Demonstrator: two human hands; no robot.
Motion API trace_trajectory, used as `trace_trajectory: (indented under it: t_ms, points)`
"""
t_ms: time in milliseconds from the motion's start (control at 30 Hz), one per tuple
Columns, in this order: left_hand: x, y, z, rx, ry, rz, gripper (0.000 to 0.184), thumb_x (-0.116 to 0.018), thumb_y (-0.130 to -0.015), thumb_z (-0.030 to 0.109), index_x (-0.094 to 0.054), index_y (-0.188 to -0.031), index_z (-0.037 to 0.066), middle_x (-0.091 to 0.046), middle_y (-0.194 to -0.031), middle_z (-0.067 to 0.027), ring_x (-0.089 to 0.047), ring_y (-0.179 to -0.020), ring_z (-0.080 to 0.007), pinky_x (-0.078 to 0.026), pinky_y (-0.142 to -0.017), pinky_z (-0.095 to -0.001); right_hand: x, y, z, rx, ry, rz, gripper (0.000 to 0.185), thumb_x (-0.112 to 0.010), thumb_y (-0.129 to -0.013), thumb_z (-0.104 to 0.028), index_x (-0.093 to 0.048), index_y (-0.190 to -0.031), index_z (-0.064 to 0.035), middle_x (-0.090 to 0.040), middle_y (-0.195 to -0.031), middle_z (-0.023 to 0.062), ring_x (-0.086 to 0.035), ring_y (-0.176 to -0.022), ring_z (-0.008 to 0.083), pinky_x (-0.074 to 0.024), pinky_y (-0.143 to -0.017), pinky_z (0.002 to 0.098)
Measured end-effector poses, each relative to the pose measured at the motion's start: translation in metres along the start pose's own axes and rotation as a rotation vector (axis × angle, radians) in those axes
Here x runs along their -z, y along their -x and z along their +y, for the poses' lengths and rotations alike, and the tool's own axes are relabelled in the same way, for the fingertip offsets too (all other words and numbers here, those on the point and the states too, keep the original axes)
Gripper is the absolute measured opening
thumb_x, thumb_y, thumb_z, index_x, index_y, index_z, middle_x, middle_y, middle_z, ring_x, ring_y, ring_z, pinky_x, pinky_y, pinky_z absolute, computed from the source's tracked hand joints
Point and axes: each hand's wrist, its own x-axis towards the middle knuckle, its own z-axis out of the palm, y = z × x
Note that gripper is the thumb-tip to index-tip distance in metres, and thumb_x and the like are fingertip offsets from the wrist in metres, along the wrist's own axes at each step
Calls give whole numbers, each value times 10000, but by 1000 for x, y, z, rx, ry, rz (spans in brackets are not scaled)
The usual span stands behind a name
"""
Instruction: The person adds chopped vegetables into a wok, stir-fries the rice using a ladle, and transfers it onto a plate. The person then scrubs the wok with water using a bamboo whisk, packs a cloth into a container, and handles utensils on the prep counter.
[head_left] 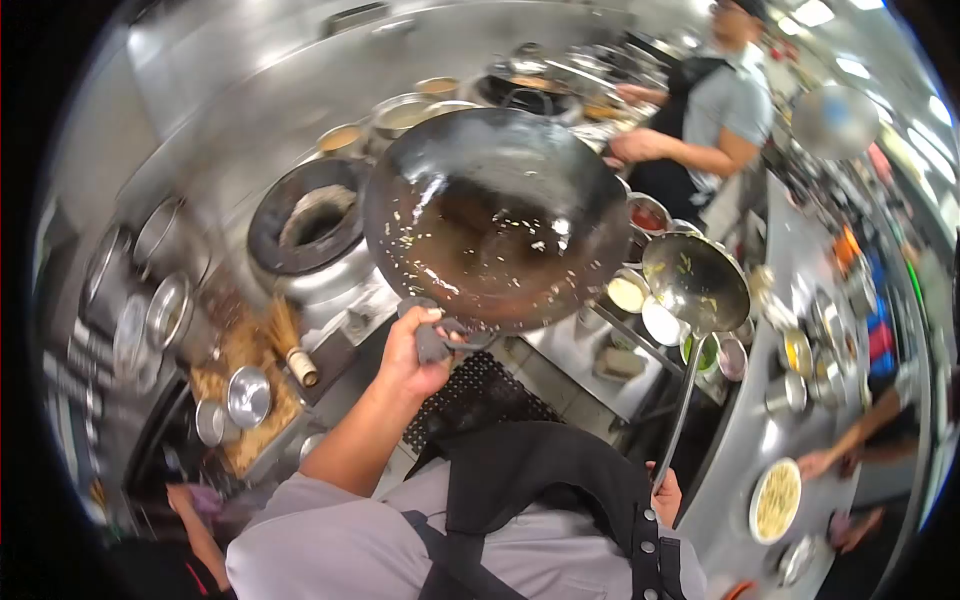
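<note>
A big dark wok [480, 240] is tilted up in front of me, its inside glossy with oil and scattered with small pale food bits. My left hand [412, 360] is closed on the wok's loop handle with a dark folded cloth [432, 345] between. Low on the right, my right hand [665, 490] is wrapped around the long handle of a ladle [697, 280]. The ladle's bowl is right of the wok and has a few food scraps in it. Behind it, small seasoning containers are partly covered.
A round burner [310, 215] lies left of the wok. Bamboo brush [292, 340] and metal pots [248, 395] sit at the lower left. A co-worker [710, 110] stands at the back right. On the right counter, another person's hand [815, 463] is near a plate of food [775, 500].
</note>
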Motion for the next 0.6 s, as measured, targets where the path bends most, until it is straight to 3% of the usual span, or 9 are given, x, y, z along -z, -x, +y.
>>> trace_trajectory:
  t_ms: [200, 433, 500, 567, 600]
  points:
    - [73, -67, 120, -216, 245, 61, 133, -643, -815, 76, -525, -876, 82, -592, -842, -58, -584, -661, -164, -574, -681, -387, -121, -95, -55, 57, -57, -242, 375, -700, -856, 76, -609, -1210, -7, -572, -971, -43, -504, -825, 34, -409, -750, 179]
    - [149, -168, 245, -343, 328, 199, 108, -636, -818, 131, -560, -883, 93, -591, -762, -50, -588, -693, -224, -534, -645, -416, -297, -206, -159, 63, 139, -343, 373, -723, -826, -16, -615, -1184, -7, -560, -813, -35, -521, -748, 43, -445, -664, 215]
    - [160, -187, 257, -400, 355, 202, 105, -643, -817, 127, -563, -875, 92, -600, -766, -58, -595, -694, -221, -547, -658, -414, -359, -248, -239, 168, 309, -404, 444, -702, -819, -30, -583, -1247, -12, -580, -855, -2, -541, -714, 62, -470, -635, 230]
    - [170, -209, 264, -414, 422, 186, 153, -688, -811, 116, -562, -896, 98, -608, -753, -61, -611, -688, -219, -575, -694, -408, -413, -301, -291, 487, 148, -564, 556, -665, -838, -6, -502, -1367, -43, -591, -926, 27, -545, -669, 77, -476, -583, 231]
    - [176, -221, 268, -432, 452, 178, 171, -696, -825, 147, -553, -904, 97, -596, -795, -65, -593, -729, -230, -566, -722, -431, -440, -306, -322, 432, 51, -690, 605, -649, -847, 0, -455, -1416, -68, -582, -945, 27, -539, -662, 77, -470, -572, 225]
